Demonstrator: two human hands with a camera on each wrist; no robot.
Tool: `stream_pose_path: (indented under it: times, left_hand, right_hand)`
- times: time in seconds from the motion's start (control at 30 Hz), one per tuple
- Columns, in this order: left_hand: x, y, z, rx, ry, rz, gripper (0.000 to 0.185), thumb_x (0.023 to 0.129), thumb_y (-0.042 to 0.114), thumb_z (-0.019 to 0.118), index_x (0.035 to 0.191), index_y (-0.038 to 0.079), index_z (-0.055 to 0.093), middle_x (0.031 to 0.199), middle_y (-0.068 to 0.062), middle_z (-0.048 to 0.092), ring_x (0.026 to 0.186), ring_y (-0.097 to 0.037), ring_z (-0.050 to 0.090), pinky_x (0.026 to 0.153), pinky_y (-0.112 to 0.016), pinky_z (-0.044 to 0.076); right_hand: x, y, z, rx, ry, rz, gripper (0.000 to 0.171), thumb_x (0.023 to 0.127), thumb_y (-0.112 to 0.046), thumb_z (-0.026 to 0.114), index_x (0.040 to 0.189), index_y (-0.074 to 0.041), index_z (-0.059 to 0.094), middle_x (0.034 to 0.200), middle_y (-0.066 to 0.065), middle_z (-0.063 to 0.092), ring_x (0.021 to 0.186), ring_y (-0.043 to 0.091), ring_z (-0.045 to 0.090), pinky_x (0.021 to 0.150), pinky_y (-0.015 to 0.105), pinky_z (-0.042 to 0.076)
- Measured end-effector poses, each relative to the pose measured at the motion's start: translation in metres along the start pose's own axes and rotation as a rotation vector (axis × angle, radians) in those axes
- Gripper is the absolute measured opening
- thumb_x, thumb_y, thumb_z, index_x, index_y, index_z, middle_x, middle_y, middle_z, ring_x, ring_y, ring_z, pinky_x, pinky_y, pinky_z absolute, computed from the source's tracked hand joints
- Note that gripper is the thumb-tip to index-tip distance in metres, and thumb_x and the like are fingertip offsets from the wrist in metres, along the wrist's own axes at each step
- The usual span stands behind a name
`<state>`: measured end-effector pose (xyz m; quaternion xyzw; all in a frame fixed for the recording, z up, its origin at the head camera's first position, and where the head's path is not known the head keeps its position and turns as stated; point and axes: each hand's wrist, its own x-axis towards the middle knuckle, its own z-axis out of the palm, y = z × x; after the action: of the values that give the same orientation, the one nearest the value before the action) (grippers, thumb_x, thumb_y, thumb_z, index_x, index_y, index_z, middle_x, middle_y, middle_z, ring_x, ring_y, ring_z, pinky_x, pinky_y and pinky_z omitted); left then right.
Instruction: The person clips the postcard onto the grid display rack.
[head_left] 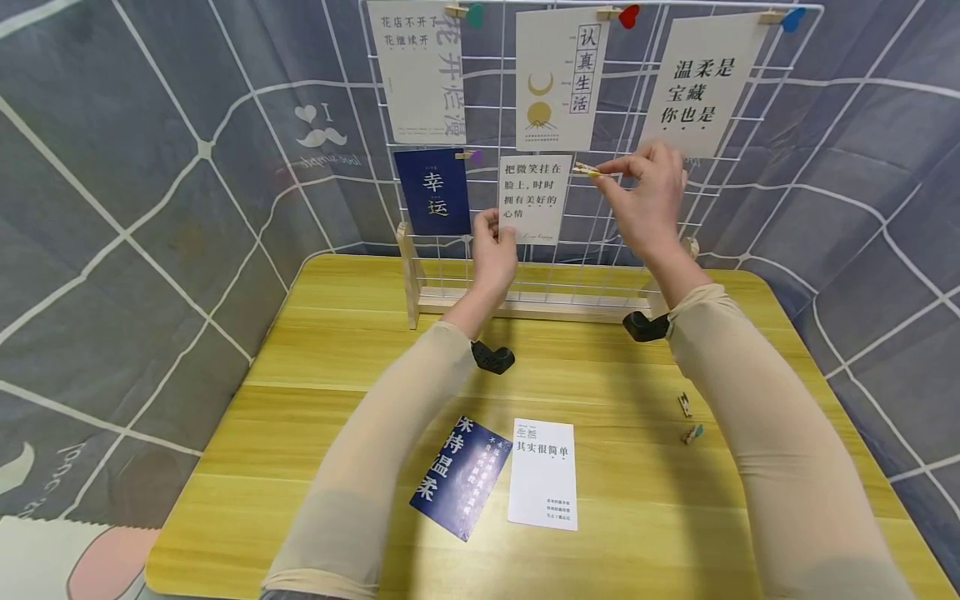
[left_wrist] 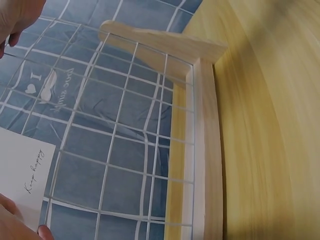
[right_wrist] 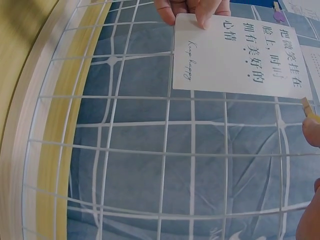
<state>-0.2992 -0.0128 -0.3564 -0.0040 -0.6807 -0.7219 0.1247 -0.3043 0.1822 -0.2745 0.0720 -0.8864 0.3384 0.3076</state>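
Note:
A white card [head_left: 534, 200] with black characters is held against the wire grid rack [head_left: 480, 279] in the middle of the lower row. My left hand [head_left: 495, 254] pinches its lower left corner, thumb in front and fingers behind, as the right wrist view also shows. My right hand [head_left: 647, 196] pinches a small wooden clothespin [head_left: 587, 169] by the card's upper right edge. In the right wrist view the clothespin's tip [right_wrist: 306, 106] is right beside the card's corner; whether it bites the card I cannot tell.
Above hang three white cards, one with a gold moon [head_left: 555, 100], each under a heart clothespin. A blue card [head_left: 433, 193] hangs left. On the table [head_left: 315, 400] lie a blue card [head_left: 461, 479], a white card [head_left: 543, 479] and two clothespins [head_left: 685, 405].

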Motion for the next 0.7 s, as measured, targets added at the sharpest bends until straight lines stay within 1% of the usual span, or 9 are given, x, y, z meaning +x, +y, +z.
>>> stream_pose_path:
  times: [0.2, 0.4, 0.7]
  left_hand:
    - [-0.0017, 0.0001, 0.0045, -0.004, 0.001, 0.008, 0.024, 0.109, 0.004, 0.043, 0.132, 0.007, 0.044, 0.118, -0.008, 0.054, 0.101, -0.015, 0.053, 0.082, -0.023, 0.043]
    - [-0.0014, -0.0017, 0.0077, 0.002, 0.027, 0.004, 0.025, 0.109, 0.005, 0.043, 0.134, 0.008, 0.044, 0.115, -0.006, 0.053, 0.099, -0.014, 0.053, 0.081, -0.021, 0.043]
    - [-0.0014, -0.0054, 0.0090, -0.001, 0.031, -0.002, 0.027, 0.109, 0.005, 0.042, 0.135, 0.008, 0.044, 0.113, -0.006, 0.052, 0.097, -0.014, 0.052, 0.080, -0.021, 0.043]
  right_hand:
    - [-0.0009, 0.0013, 0.0008, 0.009, 0.006, 0.006, 0.024, 0.098, -0.029, 0.072, 0.111, -0.010, 0.080, 0.092, -0.012, 0.034, 0.105, 0.020, 0.034, 0.102, 0.034, 0.023]
    - [-0.0004, 0.0006, 0.0010, 0.025, -0.004, 0.046, 0.024, 0.098, -0.030, 0.072, 0.112, -0.011, 0.080, 0.092, -0.011, 0.035, 0.104, 0.018, 0.034, 0.102, 0.033, 0.023]
    - [0.0010, -0.0043, 0.0007, 0.023, -0.018, 0.086, 0.026, 0.098, -0.032, 0.071, 0.113, -0.012, 0.080, 0.093, -0.010, 0.035, 0.105, 0.018, 0.034, 0.102, 0.033, 0.023]
